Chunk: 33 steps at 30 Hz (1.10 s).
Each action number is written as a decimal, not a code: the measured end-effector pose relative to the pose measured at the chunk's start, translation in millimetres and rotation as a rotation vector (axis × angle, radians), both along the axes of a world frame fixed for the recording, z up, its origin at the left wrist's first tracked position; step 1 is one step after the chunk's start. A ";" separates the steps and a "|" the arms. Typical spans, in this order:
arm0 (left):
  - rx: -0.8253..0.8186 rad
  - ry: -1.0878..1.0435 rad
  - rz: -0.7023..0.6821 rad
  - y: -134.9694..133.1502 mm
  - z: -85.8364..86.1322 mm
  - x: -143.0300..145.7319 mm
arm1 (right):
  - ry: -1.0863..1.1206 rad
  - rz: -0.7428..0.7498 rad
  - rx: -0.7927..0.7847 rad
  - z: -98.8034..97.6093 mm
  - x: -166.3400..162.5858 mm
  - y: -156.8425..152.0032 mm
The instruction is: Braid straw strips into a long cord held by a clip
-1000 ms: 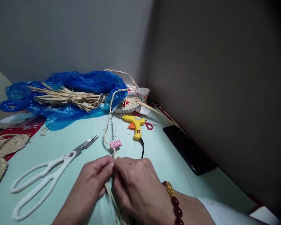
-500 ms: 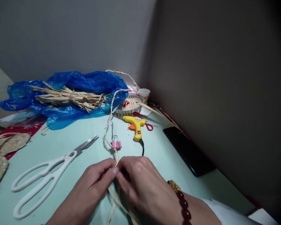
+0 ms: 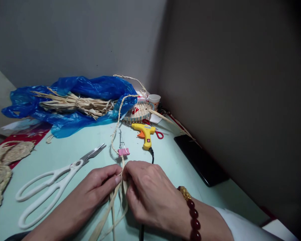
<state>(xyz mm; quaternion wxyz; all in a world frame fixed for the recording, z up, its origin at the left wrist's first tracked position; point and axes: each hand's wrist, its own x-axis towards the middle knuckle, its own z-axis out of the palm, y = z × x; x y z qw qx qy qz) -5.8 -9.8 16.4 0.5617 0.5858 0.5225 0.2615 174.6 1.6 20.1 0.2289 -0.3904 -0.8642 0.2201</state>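
A thin braided straw cord (image 3: 114, 134) runs from the blue bag down to a pink binder clip (image 3: 123, 152), which grips it above my hands. Just below the clip, my left hand (image 3: 102, 184) pinches the pale straw strands (image 3: 107, 214) between thumb and forefinger. Against it, my right hand (image 3: 150, 190) is closed on the same strands, its fingertips partly hidden under the knuckles. Loose ends fan out beneath both hands toward the bottom edge. A beaded bracelet (image 3: 193, 214) circles my right wrist.
White-handled scissors (image 3: 57, 180) lie at left. A yellow glue gun (image 3: 145, 134) with a black cord, red-handled scissors (image 3: 160, 135), a woven basket (image 3: 137, 113) and a cup (image 3: 154, 98) are farther back. A straw bundle (image 3: 75, 104) rests on a blue plastic bag (image 3: 95, 86). A black phone (image 3: 200, 160) lies at right.
Both hands have shifted slightly up and left along the cord. More loose strands now show below them, spread toward the lower left. The pink clip has moved slightly.
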 end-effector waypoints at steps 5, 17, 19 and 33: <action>-0.113 -0.104 0.180 -3.3 3.1 9.2 | 0.107 0.020 -0.116 1.5 -0.1 8.6; 0.026 0.008 0.210 -3.8 1.7 12.5 | 0.269 0.071 -0.514 5.2 4.7 16.3; -0.005 -0.008 0.186 -3.3 3.3 12.3 | 0.247 0.093 -0.521 8.1 7.2 17.0; -0.180 -0.061 0.224 -6.1 0.9 11.5 | 0.497 -0.045 -0.670 -6.7 -2.8 18.3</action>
